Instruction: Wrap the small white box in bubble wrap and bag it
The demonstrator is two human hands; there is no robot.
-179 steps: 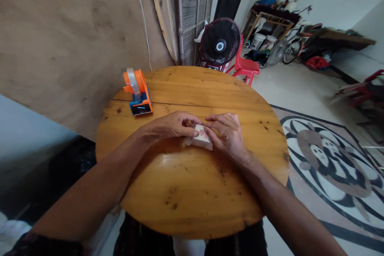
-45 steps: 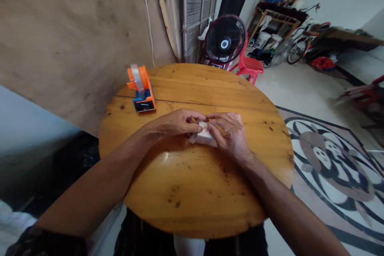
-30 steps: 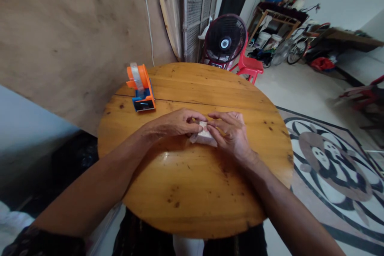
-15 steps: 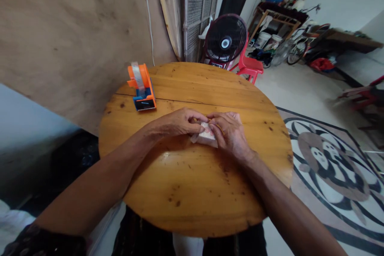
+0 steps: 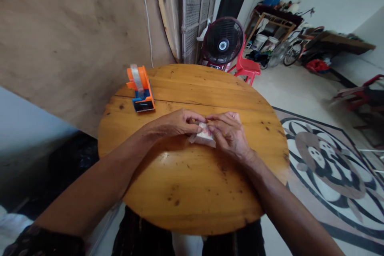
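A small white box with reddish marks (image 5: 205,137) rests on the round wooden table (image 5: 192,192), between my hands. Clear film or tape sticks out at its left end. My left hand (image 5: 183,122) curls round the box's left side, thumb and fingers on its edge. From the right, my right hand (image 5: 229,132) grips the box's other end, its thumb and fingers pressed on the top. The fingertips of both hands almost meet behind the box. An orange and blue tape dispenser (image 5: 141,89) with a roll of tape stands at the table's back left.
Beyond the table's far edge stand a dark red fan (image 5: 223,44) and a red plastic chair (image 5: 247,68). A wooden board (image 5: 75,28) leans along the left. A panda-patterned floor design (image 5: 333,164) lies at the right.
The view has shifted slightly. Both hands stay at the box, with only small finger movements over its top.
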